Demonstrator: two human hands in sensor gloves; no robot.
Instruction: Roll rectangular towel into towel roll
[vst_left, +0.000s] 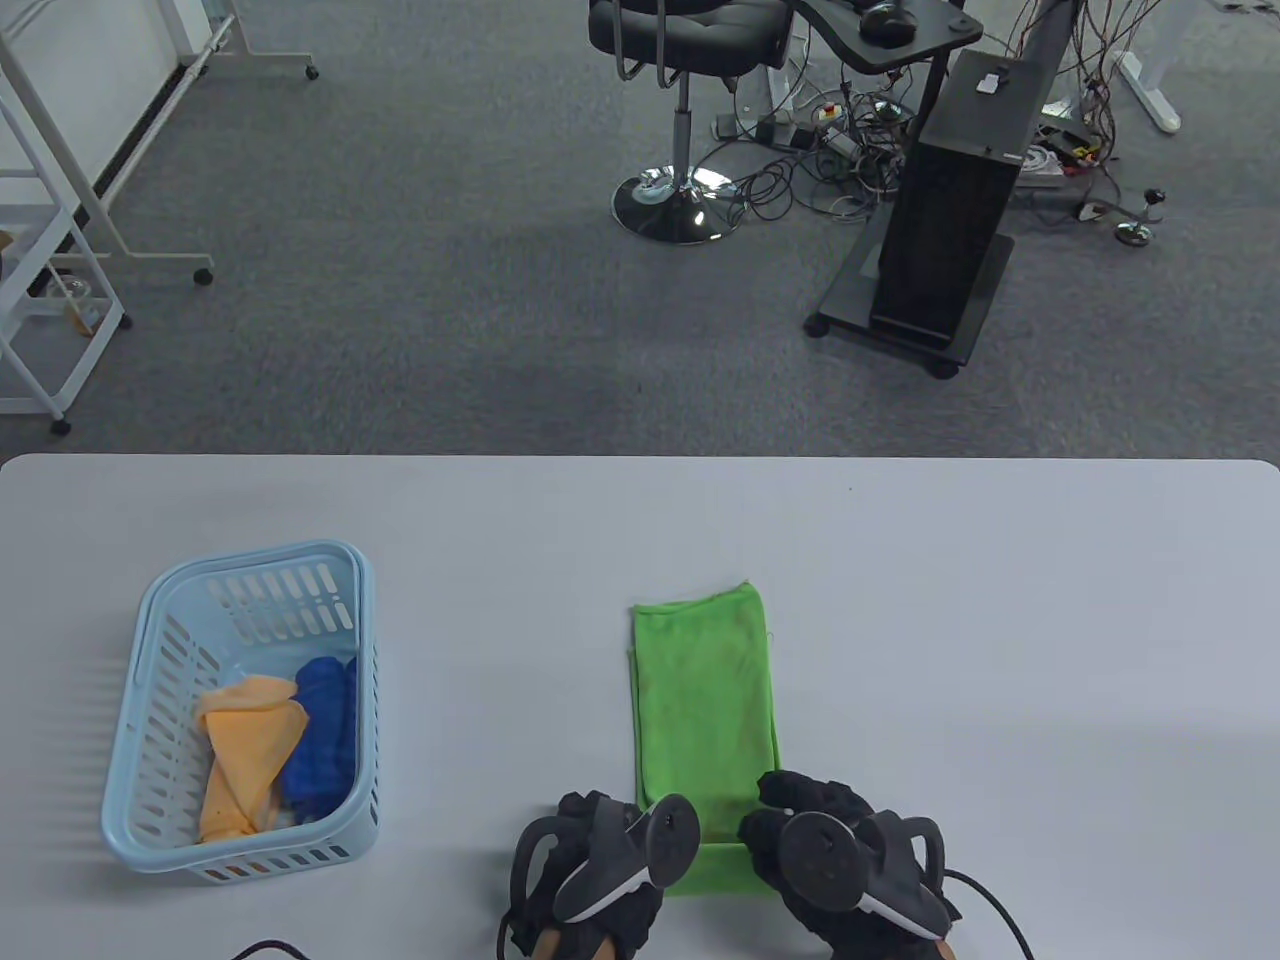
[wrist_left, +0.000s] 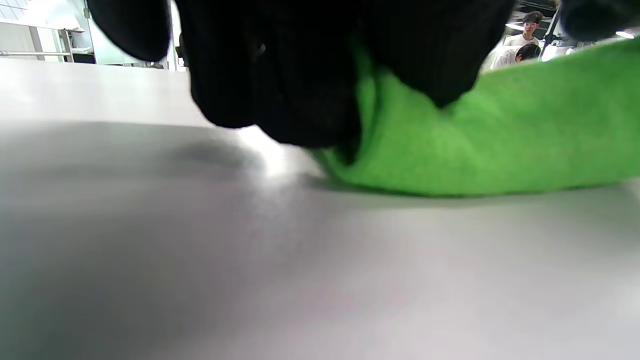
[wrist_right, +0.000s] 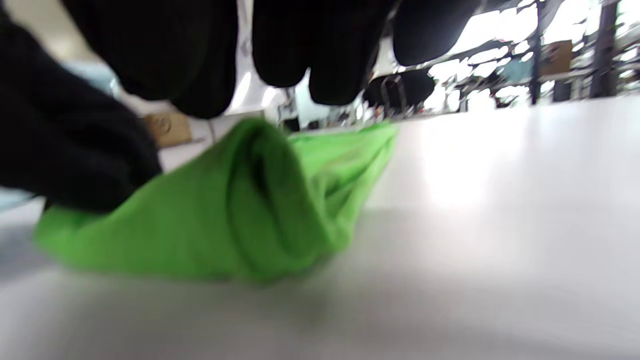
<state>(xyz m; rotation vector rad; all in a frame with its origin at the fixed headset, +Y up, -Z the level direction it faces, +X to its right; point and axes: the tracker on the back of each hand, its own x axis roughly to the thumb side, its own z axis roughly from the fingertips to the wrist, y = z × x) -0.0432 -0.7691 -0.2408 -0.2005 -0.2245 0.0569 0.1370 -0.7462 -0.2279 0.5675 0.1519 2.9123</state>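
Both hands, left hand (vst_left: 600, 860) and right hand (vst_left: 840, 850), grip the green towel (vst_left: 703, 700) at its near end, right of the basket (vst_left: 150, 790) (the curled-over fold appears in the wrist views only).

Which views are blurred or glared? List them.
Table view: sharp, evenly lit, the green towel and basket crisp. Left wrist view: the table soft, with a bright glare patch beside the left hand. Right wrist view: motion blur throughout, the background blown out behind the right hand.

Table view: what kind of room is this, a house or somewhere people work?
Probably an office or lab, not a house. Grey carpet covers the floor, a black swivel stool stands on a chrome base, and tangled cables lie beside a black equipment stand.
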